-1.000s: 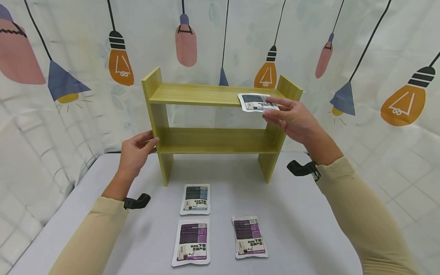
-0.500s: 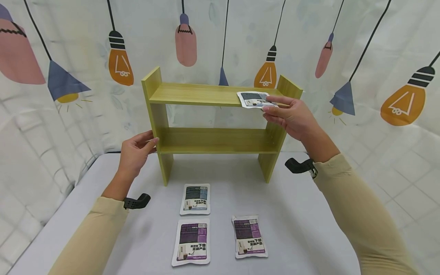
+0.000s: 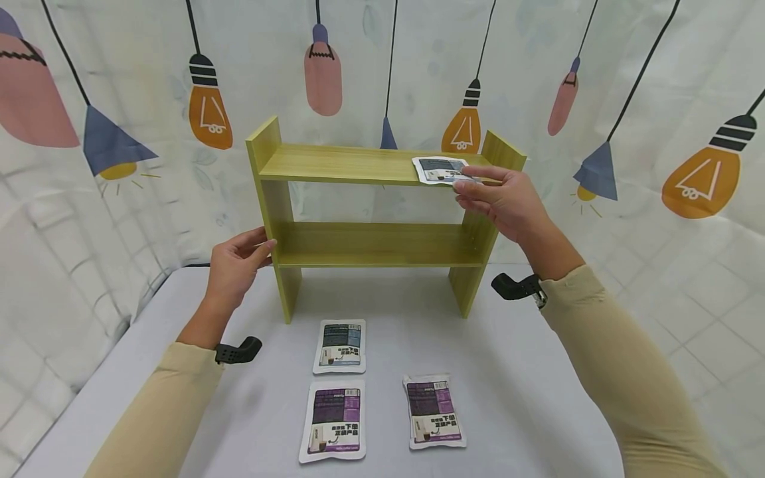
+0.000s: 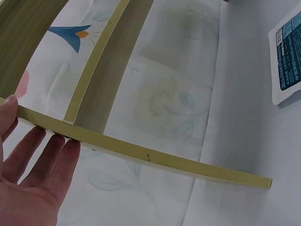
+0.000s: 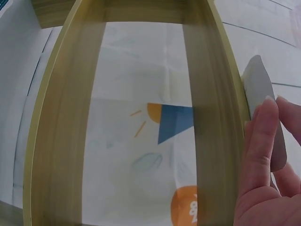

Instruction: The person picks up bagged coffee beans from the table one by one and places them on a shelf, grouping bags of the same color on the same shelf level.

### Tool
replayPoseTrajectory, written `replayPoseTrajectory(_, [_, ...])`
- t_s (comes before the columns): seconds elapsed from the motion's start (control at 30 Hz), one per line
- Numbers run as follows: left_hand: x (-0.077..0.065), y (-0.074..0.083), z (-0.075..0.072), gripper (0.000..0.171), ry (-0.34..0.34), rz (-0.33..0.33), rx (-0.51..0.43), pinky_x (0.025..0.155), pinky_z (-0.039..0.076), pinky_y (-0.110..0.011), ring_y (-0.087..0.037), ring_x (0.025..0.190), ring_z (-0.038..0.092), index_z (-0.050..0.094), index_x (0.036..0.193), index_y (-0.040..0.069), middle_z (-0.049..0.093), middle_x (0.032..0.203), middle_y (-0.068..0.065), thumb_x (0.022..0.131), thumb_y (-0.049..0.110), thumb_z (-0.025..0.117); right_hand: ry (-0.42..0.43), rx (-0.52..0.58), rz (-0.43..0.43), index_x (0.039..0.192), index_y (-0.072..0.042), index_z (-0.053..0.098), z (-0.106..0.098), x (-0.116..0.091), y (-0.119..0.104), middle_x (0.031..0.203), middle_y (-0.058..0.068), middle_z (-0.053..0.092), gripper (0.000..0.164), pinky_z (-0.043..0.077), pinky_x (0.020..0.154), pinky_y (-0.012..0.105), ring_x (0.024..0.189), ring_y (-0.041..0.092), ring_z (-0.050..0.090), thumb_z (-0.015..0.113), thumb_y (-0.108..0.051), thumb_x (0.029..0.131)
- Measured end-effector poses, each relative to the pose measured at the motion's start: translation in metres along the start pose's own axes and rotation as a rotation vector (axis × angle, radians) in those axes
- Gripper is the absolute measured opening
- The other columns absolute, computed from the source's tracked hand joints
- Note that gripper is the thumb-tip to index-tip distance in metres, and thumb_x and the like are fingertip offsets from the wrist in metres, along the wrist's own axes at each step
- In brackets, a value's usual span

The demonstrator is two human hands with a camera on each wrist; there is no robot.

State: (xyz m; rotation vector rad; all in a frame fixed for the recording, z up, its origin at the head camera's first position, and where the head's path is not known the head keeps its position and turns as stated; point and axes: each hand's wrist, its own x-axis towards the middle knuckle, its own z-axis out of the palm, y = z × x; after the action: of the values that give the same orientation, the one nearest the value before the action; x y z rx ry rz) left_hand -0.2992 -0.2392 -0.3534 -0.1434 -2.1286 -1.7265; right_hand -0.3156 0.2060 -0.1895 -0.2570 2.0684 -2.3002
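A two-tier wooden shelf [image 3: 376, 245] stands on the white table. My left hand [image 3: 236, 265] holds its left side panel [image 4: 155, 157], the thumb at the front edge and the fingers along the outer face. At the upper right, my right hand [image 3: 505, 202] pinches a white pouch with a dark blue label [image 3: 441, 170] by its right end. That pouch lies nearly flat over the top board's front edge, label up. From the right wrist, only the pale underside of the pouch [image 5: 265, 99] shows, right beside the top board [image 5: 211, 113], between thumb and fingers.
On the table in front of the shelf lie a blue-labelled pouch [image 3: 339, 346], a purple-labelled pouch [image 3: 333, 421] and, further right, more purple-labelled packaging [image 3: 434, 411]. Behind hangs a curtain [image 3: 257, 60] printed with lamps.
My right hand has moved the pouch slightly back and left, further over the top board, and the pouch has flattened out. The left hand and the shelf have stayed put.
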Motion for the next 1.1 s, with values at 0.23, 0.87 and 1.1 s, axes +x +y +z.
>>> replayPoseTrajectory(0.23, [-0.001, 0.002, 0.0, 0.054, -0.006, 0.0, 0.013, 0.086, 0.06, -0.02, 0.006, 0.101, 0.068, 0.059, 0.144, 0.009, 0.063, 0.143, -0.012, 0.097, 0.031, 0.072, 0.03, -0.027, 0.001, 0.137, -0.007, 0.066, 0.001, 0.002, -0.001, 0.121, 0.013, 0.064, 0.064, 0.064, 0.079, 0.024, 0.087, 0.022, 0.078, 0.089, -0.016, 0.078])
replayPoseTrajectory(0.87, [-0.001, 0.003, 0.0, 0.055, -0.009, -0.028, 0.017, 0.086, 0.059, -0.019, 0.006, 0.103, 0.067, 0.059, 0.145, 0.011, 0.061, 0.146, -0.011, 0.097, 0.033, 0.071, 0.135, -0.111, -0.083, 0.123, -0.003, 0.073, 0.009, 0.003, 0.003, 0.091, 0.006, 0.078, 0.047, 0.064, 0.069, 0.025, 0.073, 0.018, 0.077, 0.087, -0.02, 0.081])
replayPoseTrajectory(1.1, [-0.001, 0.002, 0.0, 0.056, -0.012, -0.036, 0.026, 0.09, 0.059, -0.023, 0.006, 0.103, 0.067, 0.058, 0.146, 0.014, 0.06, 0.147, -0.011, 0.097, 0.036, 0.07, 0.165, -0.134, -0.114, 0.12, -0.001, 0.074, 0.012, 0.004, 0.005, 0.087, 0.006, 0.078, 0.045, 0.064, 0.065, 0.025, 0.068, 0.017, 0.076, 0.087, -0.02, 0.081])
